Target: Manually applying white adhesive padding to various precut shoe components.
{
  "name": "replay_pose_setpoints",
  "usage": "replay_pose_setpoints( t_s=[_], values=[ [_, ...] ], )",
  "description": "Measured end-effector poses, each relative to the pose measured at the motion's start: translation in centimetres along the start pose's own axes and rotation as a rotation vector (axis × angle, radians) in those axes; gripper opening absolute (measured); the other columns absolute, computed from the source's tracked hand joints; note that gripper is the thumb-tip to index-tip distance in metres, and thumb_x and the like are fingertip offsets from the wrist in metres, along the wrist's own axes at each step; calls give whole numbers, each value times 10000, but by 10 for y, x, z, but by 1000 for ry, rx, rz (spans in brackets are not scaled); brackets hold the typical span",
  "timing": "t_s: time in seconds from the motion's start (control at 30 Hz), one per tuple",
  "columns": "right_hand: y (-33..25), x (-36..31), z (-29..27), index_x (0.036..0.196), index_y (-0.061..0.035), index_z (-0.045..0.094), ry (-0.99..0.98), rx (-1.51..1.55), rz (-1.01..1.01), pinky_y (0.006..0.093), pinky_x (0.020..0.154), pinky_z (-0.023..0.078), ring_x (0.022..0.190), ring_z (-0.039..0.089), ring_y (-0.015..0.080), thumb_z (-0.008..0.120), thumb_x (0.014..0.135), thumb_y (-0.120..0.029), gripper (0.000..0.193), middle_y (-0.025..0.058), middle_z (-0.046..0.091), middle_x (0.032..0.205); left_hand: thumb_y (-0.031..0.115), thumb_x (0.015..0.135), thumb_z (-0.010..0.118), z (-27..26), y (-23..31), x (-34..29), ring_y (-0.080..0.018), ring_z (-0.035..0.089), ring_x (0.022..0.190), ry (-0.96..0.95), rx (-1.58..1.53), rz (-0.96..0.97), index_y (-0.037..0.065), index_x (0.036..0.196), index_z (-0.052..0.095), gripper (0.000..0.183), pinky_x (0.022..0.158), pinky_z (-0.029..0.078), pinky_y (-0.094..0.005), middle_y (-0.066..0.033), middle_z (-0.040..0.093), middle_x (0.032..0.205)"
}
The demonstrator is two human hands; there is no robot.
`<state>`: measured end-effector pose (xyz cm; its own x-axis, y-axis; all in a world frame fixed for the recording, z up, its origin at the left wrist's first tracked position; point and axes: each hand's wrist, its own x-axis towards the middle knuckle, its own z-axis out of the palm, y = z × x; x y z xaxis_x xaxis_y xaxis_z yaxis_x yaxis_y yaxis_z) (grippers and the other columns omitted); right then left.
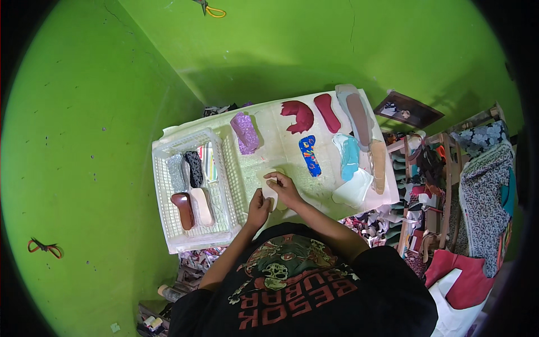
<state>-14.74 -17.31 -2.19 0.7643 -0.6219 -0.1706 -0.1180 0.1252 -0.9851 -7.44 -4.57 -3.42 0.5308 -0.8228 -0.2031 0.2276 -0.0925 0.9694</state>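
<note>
A cream, sole-shaped piece (270, 194) is between my two hands at the near edge of the table. My left hand (259, 209) grips its lower left edge, fingers curled. Over its upper right side my right hand (285, 191) is closed, with thumb and fingertips on the piece. Another pale piece seems to lie partly behind it, mostly covered by my right hand. To the left stands a white plastic basket (227, 194) with stacks of sole-shaped pieces: glittery grey (176, 173), black patterned (194, 168), striped (209, 162), brown (183, 211) and cream (201, 206).
Across the pale table lie a purple glittery stack (245, 133), maroon pieces (327, 113), a blue floral piece (310, 156), turquoise pieces (350, 157) and sole-shaped templates (378, 165). Wooden racks with scraps and draped fabric (485, 196) stand at right. Scissors (46, 247) hang on the green wall.
</note>
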Motion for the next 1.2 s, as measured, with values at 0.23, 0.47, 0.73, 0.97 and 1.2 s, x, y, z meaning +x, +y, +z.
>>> replay_pose_setpoints(
  t_s=[0.23, 0.47, 0.73, 0.97, 1.2],
  values=[
    [-23, 20, 56, 1167, -68, 568, 79, 66, -107, 229, 637, 372, 700, 417, 71, 622, 855, -42, 318, -4, 569, 899, -42, 903, 434, -44, 38, -4, -99, 524, 838, 6, -48, 12, 6, 1111, 487, 221, 749, 434, -248, -50, 549, 950],
    [-55, 46, 107, 1212, -45, 544, -97, 60, -58, 199, 600, 400, 689, 518, 30, 554, 873, 84, 363, 3, 616, 843, -54, 895, 450, -94, 48, -16, -120, 559, 933, 153, -66, 169, 5, 1278, 402, 391, 828, 450, -259, -84, 588, 1066],
    [-44, 81, 170, 1206, -48, 546, -154, -33, -4, 216, 626, 425, 731, 544, 56, 577, 868, 71, 360, 51, 664, 901, -35, 879, 515, -142, 62, -51, -58, 454, 602, 426, -102, 147, 63, 1328, 328, 496, 498, 363, -212, -16, 489, 786],
    [-17, 94, 207, 1143, -66, 640, -268, -378, 46, 252, 655, 447, 692, 522, 108, 646, 825, -19, 322, 53, 608, 826, 35, 831, 587, -188, 50, -69, -102, 501, 573, 581, 451, 113, 24, 917, 649, 107, 532, 419, -262, -62, 629, 786],
    [8, 97, 240, 1191, -77, 629, -349, -462, -1, 313, 778, 475, 823, 558, 194, 673, 783, -58, 411, 119, 605, 1063, 102, 801, 632, -224, 39, -84, -136, 574, 574, 505, 543, -159, 62, 921, 701, 145, 567, 464, -297, -81, 632, 672]
  ],
)
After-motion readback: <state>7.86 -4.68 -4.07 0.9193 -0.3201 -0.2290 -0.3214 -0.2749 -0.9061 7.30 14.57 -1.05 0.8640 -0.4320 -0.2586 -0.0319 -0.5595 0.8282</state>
